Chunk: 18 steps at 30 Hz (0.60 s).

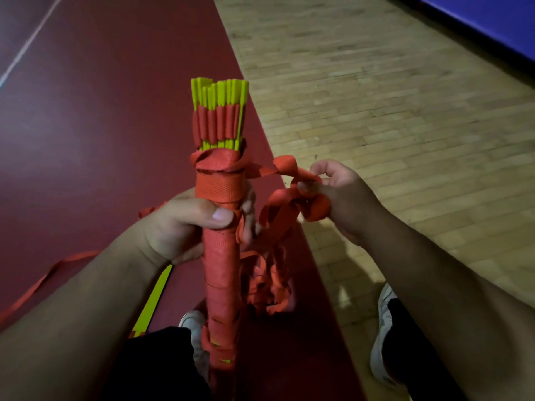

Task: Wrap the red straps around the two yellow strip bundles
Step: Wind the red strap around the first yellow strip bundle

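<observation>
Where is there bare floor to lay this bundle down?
Wood floor beyond the right hand and its red strap, up to the blue edge, is bare; so is the red floor left of the bundle, above the trailing strap. Crowded near the shoes: loose strap pile and a yellow strip.

Only one cam here, wide-angle, strapped on my head, pointing forward and down. It sits close over my left hand (185, 224) and right hand (343, 192), with my shoe (382, 325) and the floor (376, 96) further below.

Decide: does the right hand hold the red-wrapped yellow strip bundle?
No, the left hand grips the red-wrapped yellow strip bundle; the right hand pinches a loose red fabric strap.
</observation>
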### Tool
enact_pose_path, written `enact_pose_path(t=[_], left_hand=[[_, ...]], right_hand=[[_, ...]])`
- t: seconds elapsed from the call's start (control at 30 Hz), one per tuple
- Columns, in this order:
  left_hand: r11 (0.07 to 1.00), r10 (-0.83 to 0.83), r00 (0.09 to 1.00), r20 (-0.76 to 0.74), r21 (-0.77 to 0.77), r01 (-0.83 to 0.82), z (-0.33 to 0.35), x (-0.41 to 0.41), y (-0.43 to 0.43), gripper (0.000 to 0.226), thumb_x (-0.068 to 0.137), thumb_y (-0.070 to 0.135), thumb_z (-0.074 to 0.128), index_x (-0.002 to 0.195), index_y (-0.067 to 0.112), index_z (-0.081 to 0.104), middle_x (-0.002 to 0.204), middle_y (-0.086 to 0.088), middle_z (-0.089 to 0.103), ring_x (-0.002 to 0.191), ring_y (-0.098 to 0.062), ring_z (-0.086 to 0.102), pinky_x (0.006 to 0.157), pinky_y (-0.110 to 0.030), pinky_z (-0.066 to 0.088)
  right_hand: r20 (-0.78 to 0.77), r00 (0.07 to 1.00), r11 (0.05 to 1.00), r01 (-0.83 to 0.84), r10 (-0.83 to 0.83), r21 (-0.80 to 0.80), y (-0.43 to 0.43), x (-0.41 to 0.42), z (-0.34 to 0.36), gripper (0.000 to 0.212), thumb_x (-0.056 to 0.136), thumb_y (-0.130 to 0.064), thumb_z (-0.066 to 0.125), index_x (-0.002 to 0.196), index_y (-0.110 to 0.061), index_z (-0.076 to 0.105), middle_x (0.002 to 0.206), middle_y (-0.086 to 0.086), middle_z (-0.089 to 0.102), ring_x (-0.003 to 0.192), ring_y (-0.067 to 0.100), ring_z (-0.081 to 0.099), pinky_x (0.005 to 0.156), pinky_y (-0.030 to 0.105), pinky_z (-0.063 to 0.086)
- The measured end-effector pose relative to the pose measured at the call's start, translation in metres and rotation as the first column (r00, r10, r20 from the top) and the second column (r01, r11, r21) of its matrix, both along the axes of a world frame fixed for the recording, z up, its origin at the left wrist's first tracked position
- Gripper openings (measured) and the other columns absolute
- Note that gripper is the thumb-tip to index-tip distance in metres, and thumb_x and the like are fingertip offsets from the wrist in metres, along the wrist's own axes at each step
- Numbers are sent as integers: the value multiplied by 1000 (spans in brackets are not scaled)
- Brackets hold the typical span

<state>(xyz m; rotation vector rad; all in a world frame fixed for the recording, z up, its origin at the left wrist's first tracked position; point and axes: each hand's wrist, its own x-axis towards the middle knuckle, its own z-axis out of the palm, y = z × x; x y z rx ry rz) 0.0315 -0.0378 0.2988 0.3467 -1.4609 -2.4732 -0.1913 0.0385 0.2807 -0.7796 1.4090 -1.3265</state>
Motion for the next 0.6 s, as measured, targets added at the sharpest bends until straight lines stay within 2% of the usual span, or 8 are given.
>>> enact_pose_path(t=[0.1, 0.17, 0.23, 0.33, 0.4, 0.43, 0.5, 0.6], left_hand=[[999, -28, 998, 60, -36, 30, 2, 1, -1, 42, 55, 33, 86, 85, 11, 66, 67, -15, 65, 69, -27, 63, 69, -32, 51], [995, -62, 993, 101, -73, 70, 2, 2, -1, 43, 53, 34, 87, 84, 12, 66, 66, -15, 64, 67, -27, 62, 68, -32, 51], [992, -96, 989, 109, -65, 104, 2, 2, 1, 44, 54, 32, 87, 85, 10, 65, 66, -16, 63, 65, -30, 61, 67, -33, 52], [993, -111, 990, 90, -38, 115, 1, 4, -1, 43, 58, 29, 85, 88, 8, 63, 66, -16, 61, 63, -30, 60, 64, -34, 51], [997, -57, 993, 102, -49, 62, -1, 6, -3, 47, 56, 30, 86, 88, 7, 62, 66, -16, 60, 61, -30, 57, 62, -32, 49], [998, -19, 993, 113, -59, 25, -2, 6, -4, 50, 53, 31, 87, 88, 6, 62, 65, -17, 59, 60, -29, 56, 61, -32, 50], [997, 38, 992, 121, -73, -29, -4, 7, -4, 52, 49, 32, 89, 87, 6, 63, 64, -18, 58, 58, -28, 57, 59, -31, 52], [989, 122, 986, 111, -92, -113, -4, 7, -7, 52, 45, 34, 91, 83, 9, 67, 63, -15, 59, 56, -24, 58, 58, -30, 53]], right_hand=[[-524, 852, 997, 18, 23, 73, 0, -11, 0, 12, 90, -20, 72, 83, -27, 67, 76, -3, 73, 61, 6, 65, 54, 25, 51], [-663, 749, 997, 40, 12, 63, -1, -17, 0, 14, 90, -25, 72, 76, -28, 69, 77, -2, 72, 67, 11, 66, 61, 30, 53], [-693, 719, 993, 28, 59, 114, 0, -24, 0, 16, 90, -25, 71, 74, -22, 70, 80, 5, 73, 71, 15, 67, 66, 33, 53], [-475, 853, 972, -141, 216, 188, 7, -35, 9, 21, 83, -26, 78, 76, -10, 66, 74, 12, 72, 65, 17, 63, 66, 33, 51], [-97, 968, 971, -221, 230, 97, 13, -39, 15, 22, 79, -18, 76, 84, -4, 60, 66, 9, 65, 58, 16, 60, 57, 26, 53], [85, 971, 973, -229, 225, 32, 15, -39, 16, 16, 81, -12, 68, 86, -4, 55, 63, 7, 61, 52, 14, 58, 49, 23, 50], [299, 931, 978, -198, 210, -73, 16, -35, 17, 14, 83, -6, 63, 88, -7, 50, 64, 6, 57, 45, 11, 53, 42, 20, 46], [405, 880, 967, -209, 250, -144, 13, -32, 11, 18, 79, -5, 63, 94, -10, 53, 75, 5, 63, 61, 14, 60, 60, 27, 54]])
